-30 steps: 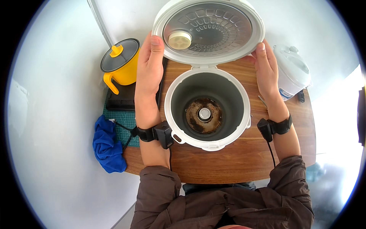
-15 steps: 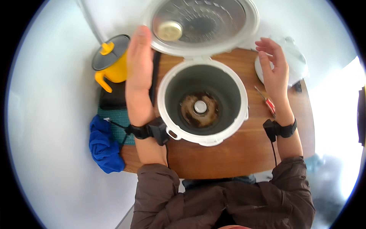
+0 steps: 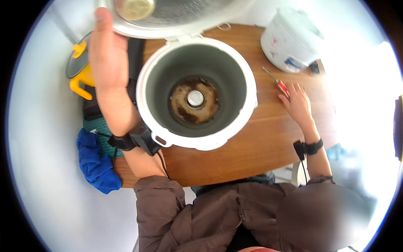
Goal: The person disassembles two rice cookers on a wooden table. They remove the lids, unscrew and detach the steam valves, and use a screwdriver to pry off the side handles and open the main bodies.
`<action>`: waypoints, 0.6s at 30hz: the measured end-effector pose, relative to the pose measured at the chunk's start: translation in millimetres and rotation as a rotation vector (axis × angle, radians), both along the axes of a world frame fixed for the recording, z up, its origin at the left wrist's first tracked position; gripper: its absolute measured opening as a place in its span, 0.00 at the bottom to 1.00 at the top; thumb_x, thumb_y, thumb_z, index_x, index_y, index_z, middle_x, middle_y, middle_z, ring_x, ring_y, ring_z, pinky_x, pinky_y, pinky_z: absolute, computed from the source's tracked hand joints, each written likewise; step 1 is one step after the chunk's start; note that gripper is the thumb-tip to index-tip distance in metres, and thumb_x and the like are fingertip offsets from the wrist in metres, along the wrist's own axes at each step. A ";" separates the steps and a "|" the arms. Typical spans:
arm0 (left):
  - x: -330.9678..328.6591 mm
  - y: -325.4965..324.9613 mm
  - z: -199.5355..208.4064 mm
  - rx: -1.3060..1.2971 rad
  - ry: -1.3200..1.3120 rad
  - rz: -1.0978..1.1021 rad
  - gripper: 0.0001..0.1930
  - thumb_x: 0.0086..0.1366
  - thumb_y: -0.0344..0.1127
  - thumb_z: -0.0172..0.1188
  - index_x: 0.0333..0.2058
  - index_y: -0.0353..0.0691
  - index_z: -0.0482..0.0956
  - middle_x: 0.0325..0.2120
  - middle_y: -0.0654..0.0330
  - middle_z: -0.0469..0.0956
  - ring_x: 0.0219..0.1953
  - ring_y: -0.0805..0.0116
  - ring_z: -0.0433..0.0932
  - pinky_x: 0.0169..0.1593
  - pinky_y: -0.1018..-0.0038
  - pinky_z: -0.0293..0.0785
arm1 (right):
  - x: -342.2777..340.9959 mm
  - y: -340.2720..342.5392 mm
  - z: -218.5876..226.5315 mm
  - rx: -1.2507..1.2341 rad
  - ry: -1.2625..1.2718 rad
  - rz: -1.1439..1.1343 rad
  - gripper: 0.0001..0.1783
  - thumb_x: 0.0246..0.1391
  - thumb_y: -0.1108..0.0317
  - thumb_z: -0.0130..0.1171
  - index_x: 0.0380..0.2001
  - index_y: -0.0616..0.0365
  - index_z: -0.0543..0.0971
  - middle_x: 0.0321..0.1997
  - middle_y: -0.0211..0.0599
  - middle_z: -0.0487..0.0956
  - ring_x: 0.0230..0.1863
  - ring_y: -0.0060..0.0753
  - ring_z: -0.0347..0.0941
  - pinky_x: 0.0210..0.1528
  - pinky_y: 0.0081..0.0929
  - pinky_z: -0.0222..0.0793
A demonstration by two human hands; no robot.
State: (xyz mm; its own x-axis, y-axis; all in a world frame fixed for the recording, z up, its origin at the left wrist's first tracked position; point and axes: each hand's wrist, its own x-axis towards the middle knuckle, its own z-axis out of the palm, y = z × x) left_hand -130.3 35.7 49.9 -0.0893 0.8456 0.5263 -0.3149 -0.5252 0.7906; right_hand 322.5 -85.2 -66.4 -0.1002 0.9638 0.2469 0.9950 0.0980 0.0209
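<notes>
Right hand (image 3: 299, 104) at red-handled screwdriver (image 3: 282, 87)

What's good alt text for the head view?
A white rice cooker stands open on a wooden table, its inner bottom stained brown. The left hand is at the raised lid; the right hand is at a red-handled screwdriver.

A brown, wood-grained worktop (image 3: 226, 161) is bordered on the left by a pale wall (image 3: 40, 126), while the right side is washed out by bright light (image 3: 367, 109).
</notes>
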 end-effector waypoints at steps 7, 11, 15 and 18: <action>0.1 -3.4 3.4 0.082 0.005 -0.030 0.28 0.80 0.54 0.46 0.60 0.32 0.74 0.55 0.58 0.78 0.57 0.71 0.75 0.62 0.71 0.69 | -27.1 -1.5 33.4 0.320 0.384 0.019 0.18 0.58 0.74 0.64 0.52 0.60 0.78 0.43 0.44 0.79 0.40 0.46 0.78 0.42 0.37 0.75; -1.0 -11.4 7.5 0.044 0.065 -0.093 0.33 0.81 0.53 0.42 0.68 0.27 0.62 0.66 0.50 0.68 0.68 0.61 0.67 0.72 0.62 0.60 | -69.1 -5.4 102.2 0.648 0.368 0.437 0.27 0.43 0.83 0.72 0.50 0.62 0.80 0.42 0.44 0.79 0.39 0.40 0.77 0.41 0.31 0.76; 0.7 -15.0 9.4 -0.015 -0.005 -0.099 0.34 0.80 0.54 0.44 0.68 0.28 0.62 0.66 0.50 0.68 0.68 0.61 0.67 0.72 0.61 0.61 | -111.1 -11.7 174.9 0.830 0.163 0.685 0.26 0.40 0.83 0.71 0.48 0.63 0.81 0.41 0.46 0.79 0.39 0.41 0.77 0.39 0.32 0.75; -0.3 -14.2 10.6 0.021 0.040 -0.126 0.34 0.80 0.55 0.44 0.68 0.29 0.62 0.66 0.50 0.68 0.68 0.61 0.67 0.71 0.61 0.61 | -132.1 -17.4 212.6 0.928 0.023 0.650 0.25 0.39 0.84 0.69 0.46 0.64 0.82 0.41 0.45 0.80 0.38 0.41 0.77 0.38 0.32 0.75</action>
State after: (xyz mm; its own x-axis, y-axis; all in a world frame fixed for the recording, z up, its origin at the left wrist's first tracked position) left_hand -130.6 21.6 60.5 0.0385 0.8376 0.5449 -0.3482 -0.4999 0.7930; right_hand 190.4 -102.6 146.2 -0.5011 0.1736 0.8478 0.7620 0.5529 0.3371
